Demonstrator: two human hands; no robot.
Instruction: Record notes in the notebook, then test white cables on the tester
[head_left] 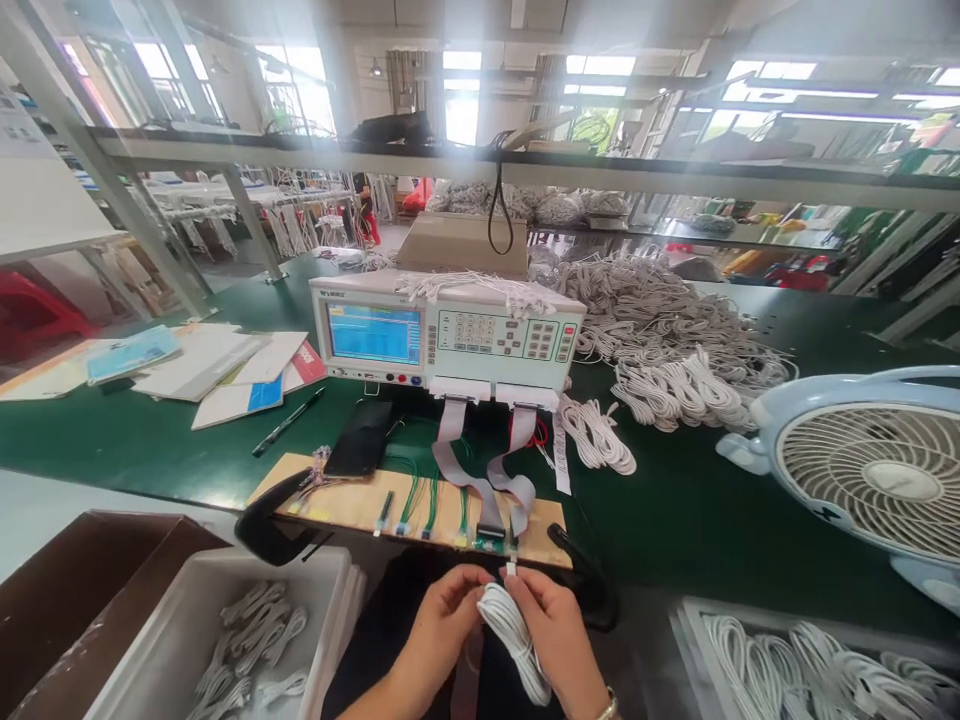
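A coiled white cable (516, 645) hangs between my two hands, just in front of the wooden board's near edge. My right hand (559, 625) is closed around the coil's right side. Its fingertips pinch a white plug (511, 568), which points up at the board (442, 500) beside a small green circuit board (490, 545). Whether the plug sits in a socket there, I cannot tell. My left hand (448, 620) is closed at the coil's upper left, thumb and finger pinched together near the cable's end. Grey ribbon cables (517, 490) run from the board to the tester (446, 335).
White bins (326, 620) of coiled cables stand at lower left and right. A cable heap (652, 310) lies behind the blue fan (885, 480). Black clamps (274, 520) grip the board's ends. Papers (202, 365), a pen (289, 422) and a black pouch (361, 438) lie leftward.
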